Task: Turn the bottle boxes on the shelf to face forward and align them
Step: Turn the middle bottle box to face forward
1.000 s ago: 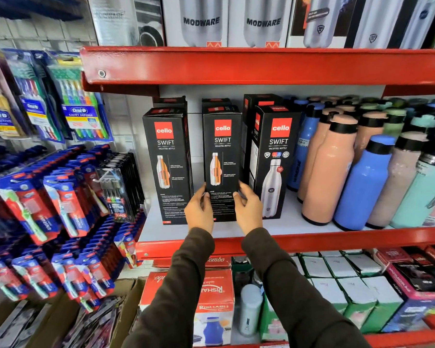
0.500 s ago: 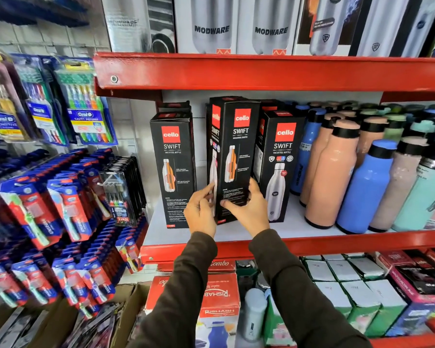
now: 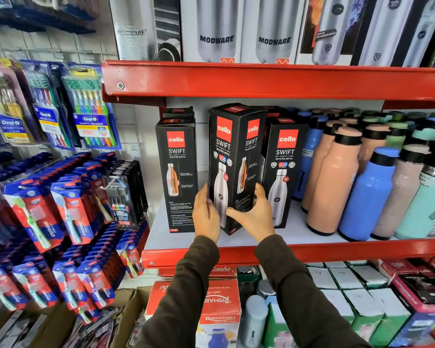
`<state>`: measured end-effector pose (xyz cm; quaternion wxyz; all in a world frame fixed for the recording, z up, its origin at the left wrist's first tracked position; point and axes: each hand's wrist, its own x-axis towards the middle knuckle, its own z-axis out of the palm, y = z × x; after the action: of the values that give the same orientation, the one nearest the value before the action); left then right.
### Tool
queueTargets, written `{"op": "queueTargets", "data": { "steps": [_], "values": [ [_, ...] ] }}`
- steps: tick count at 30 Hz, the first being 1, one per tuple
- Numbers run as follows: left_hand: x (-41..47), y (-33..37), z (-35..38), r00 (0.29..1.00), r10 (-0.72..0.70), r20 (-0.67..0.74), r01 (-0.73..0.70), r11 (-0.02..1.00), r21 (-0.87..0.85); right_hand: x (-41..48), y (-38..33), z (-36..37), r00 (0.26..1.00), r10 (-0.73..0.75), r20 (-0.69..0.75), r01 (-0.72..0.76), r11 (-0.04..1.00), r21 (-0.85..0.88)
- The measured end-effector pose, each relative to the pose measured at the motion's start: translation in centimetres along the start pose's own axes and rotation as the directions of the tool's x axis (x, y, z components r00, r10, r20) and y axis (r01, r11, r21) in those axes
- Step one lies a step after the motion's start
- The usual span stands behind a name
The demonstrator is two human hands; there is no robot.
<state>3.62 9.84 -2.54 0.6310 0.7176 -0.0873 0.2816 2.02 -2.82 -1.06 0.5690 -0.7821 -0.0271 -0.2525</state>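
Hands grip the middle Cello box (image 3: 232, 156) low down: left hand (image 3: 206, 214) on its left edge, right hand (image 3: 255, 217) around its right side. It stands corner-forward on the shelf (image 3: 299, 234) between two front-facing boxes (image 3: 177, 172), seemingly touching the right one (image 3: 283, 169).

We see a red-edged shelf (image 3: 312, 251) with a pale deck — three black bottle boxes stand on it: left box (image 3: 177, 172), middle box (image 3: 232, 167) turned corner-forward, right box (image 3: 284, 169). Beside them — peach, blue and teal bottles (image 3: 367, 194) packed in rows.
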Motion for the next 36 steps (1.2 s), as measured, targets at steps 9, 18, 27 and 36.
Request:
{"op": "queueTargets", "data": {
  "steps": [9, 18, 27, 36],
  "values": [
    [0.1, -0.9, -0.1, 0.994, -0.098, 0.054, 0.099, 0.995, -0.016, 0.0, 0.3, -0.3, 0.991, 0.007, 0.135, -0.005, 1.0, -0.018],
    [-0.2, -0.2, 0.4, 1.0, 0.02, -0.008, -0.02, 0.999, -0.026, 0.3, 1.6, 0.1, 0.988, -0.023, 0.151, 0.037, 0.995, -0.091],
    [-0.8, -1.0, 1.5, 0.994, -0.092, -0.054, 0.092, 0.996, 0.009, 0.8, 2.4, 0.8, 0.995, 0.046, 0.093, -0.032, 0.989, -0.145],
    [-0.6, -1.0, 1.7, 0.991, -0.115, -0.063, 0.116, 0.993, 0.011, 1.1, 2.6, 1.6, 0.998, 0.04, 0.05, -0.03, 0.981, -0.19]
  ]
}}
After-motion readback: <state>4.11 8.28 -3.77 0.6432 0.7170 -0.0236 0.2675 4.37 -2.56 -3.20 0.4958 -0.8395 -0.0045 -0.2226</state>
